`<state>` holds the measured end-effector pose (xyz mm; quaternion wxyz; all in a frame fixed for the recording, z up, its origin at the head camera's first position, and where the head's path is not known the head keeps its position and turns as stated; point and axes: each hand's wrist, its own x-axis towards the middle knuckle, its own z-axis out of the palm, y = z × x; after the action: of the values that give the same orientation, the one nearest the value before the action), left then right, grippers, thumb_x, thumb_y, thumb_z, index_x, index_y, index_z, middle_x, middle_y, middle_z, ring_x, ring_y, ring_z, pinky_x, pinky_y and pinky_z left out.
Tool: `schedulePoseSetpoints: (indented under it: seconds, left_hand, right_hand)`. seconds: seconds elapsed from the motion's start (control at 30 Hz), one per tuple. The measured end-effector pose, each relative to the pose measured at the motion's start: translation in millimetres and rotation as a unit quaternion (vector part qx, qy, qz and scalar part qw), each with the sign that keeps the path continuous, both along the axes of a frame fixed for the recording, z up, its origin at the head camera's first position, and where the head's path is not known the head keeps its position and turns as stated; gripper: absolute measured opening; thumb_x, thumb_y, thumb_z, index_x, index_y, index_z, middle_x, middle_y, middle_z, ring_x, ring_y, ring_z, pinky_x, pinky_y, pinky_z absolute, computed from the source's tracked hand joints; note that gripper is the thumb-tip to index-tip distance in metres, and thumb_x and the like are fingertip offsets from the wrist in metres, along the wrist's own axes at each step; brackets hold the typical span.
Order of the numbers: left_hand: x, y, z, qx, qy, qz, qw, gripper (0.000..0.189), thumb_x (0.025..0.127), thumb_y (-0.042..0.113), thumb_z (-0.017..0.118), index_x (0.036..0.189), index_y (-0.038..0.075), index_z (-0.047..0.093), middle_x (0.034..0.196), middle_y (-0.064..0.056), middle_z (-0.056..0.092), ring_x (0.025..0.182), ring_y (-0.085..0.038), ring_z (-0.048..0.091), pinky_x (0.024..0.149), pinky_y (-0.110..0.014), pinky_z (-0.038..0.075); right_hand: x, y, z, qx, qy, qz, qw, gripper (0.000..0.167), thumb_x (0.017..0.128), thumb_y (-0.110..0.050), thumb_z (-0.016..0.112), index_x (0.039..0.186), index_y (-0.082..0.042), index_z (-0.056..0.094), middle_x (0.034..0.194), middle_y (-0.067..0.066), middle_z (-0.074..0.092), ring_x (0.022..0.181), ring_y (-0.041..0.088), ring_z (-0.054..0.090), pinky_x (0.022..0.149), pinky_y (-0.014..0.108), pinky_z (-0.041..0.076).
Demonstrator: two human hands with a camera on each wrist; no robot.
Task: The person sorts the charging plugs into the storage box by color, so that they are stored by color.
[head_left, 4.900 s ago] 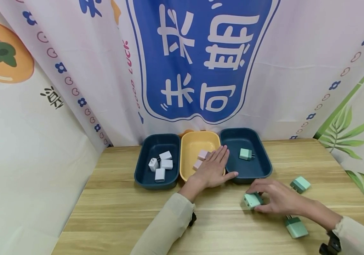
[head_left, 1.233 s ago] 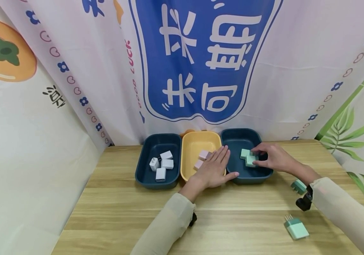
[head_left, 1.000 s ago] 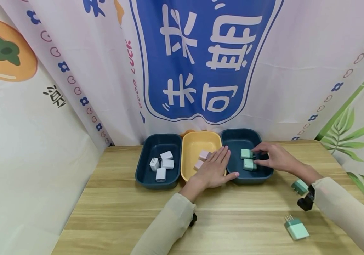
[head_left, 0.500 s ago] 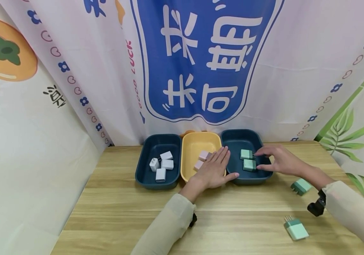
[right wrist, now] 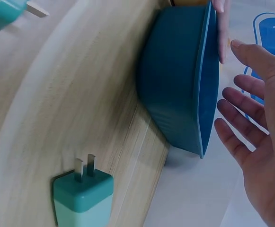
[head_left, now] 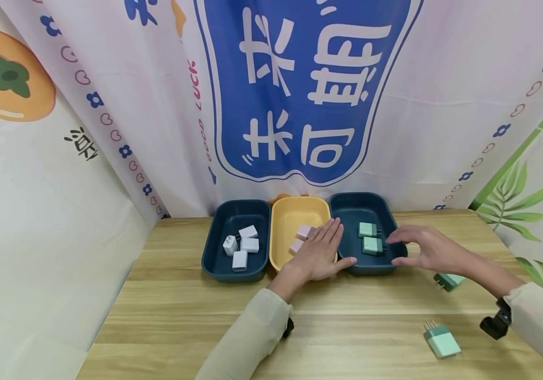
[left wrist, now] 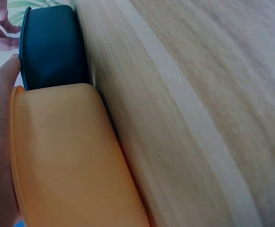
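My left hand [head_left: 316, 255] lies flat with straight fingers across the yellow tray [head_left: 300, 206] and the rim of the right dark blue tray [head_left: 358, 199]. Over that blue tray's right edge, my right hand [head_left: 430, 250] hovers with fingers spread and nothing between them. Two green plug chargers, an upper charger [head_left: 367, 229] and a lower charger [head_left: 372, 246], lie side by side inside the tray. Pink chargers [head_left: 304, 231] in the yellow tray are partly hidden by my left hand. In the right wrist view, the right thumb and fingers [right wrist: 243, 108] are apart beside the tray.
On the wooden table [head_left: 233, 327] at the right lie two more green chargers, a nearer charger [head_left: 442, 342] and a farther charger [head_left: 449, 281] partly behind my right forearm. A left dark blue tray [head_left: 212, 264] holds several white chargers [head_left: 240, 260]. A printed curtain [head_left: 409, 132] hangs behind.
My right hand carried a green charger from the table into the right blue tray, let it go beside the first, then drew back to the right. My left hand stayed put.
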<state>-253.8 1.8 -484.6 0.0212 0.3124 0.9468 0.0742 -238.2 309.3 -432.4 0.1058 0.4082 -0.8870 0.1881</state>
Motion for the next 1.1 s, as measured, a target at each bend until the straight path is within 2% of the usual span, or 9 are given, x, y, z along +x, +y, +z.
schedulePoseSetpoints:
  seconds: [0.27, 0.5, 0.77, 1.1]
  left_hand:
    - [1.6, -0.8, -0.2, 0.001, -0.005, 0.0, 1.0, 0.095, 0.104, 0.077, 0.028, 0.171, 0.014, 0.005, 0.179, -0.001, -0.006, 0.164, -0.017, -0.008, 0.134, -0.041, 0.007]
    - [2.0, -1.0, 1.5, 0.004, -0.007, -0.006, 1.0, 0.094, 0.105, 0.076, 0.028, 0.171, 0.014, 0.003, 0.179, -0.001, -0.007, 0.165, -0.018, -0.007, 0.134, -0.041, 0.006]
    - [1.1, -1.0, 3.5, 0.007, -0.007, -0.004, 0.9999, 0.096, 0.104, 0.076, 0.029, 0.171, 0.011, 0.01, 0.179, -0.001, -0.006, 0.165, -0.018, -0.006, 0.134, -0.04, 0.005]
    - [1.8, -0.8, 3.8, 0.007, -0.01, -0.002, 0.9999, 0.095, 0.105, 0.075, 0.031, 0.172, 0.012, 0.008, 0.179, -0.001, -0.006, 0.165, -0.017, -0.007, 0.133, -0.038, 0.002]
  right_hand:
    - [17.5, 3.5, 2.1, 0.022, -0.024, -0.014, 0.9994, 0.035, 0.081, -0.028, 0.094, 0.112, -0.016, 0.081, 0.113, -0.004, 0.076, 0.102, 0.016, 0.073, 0.083, 0.043, 0.065]
    - [30.7, 9.9, 2.1, 0.031, -0.034, 0.004, 0.9989, 0.035, 0.082, -0.023, 0.093, 0.113, -0.015, 0.08, 0.113, -0.008, 0.075, 0.101, 0.012, 0.072, 0.082, 0.04, 0.064]
    - [47.5, 20.4, -0.1, 0.043, -0.026, 0.028, 0.9984, 0.037, 0.082, -0.025, 0.093, 0.115, -0.021, 0.078, 0.113, -0.007, 0.076, 0.102, 0.012, 0.072, 0.079, 0.035, 0.064]
    - [64.7, 32.9, -11.4, 0.02, -0.031, 0.053, 0.9979, 0.045, 0.076, -0.03, 0.097, 0.115, -0.02, 0.077, 0.113, -0.011, 0.074, 0.101, 0.008, 0.07, 0.076, 0.03, 0.062]
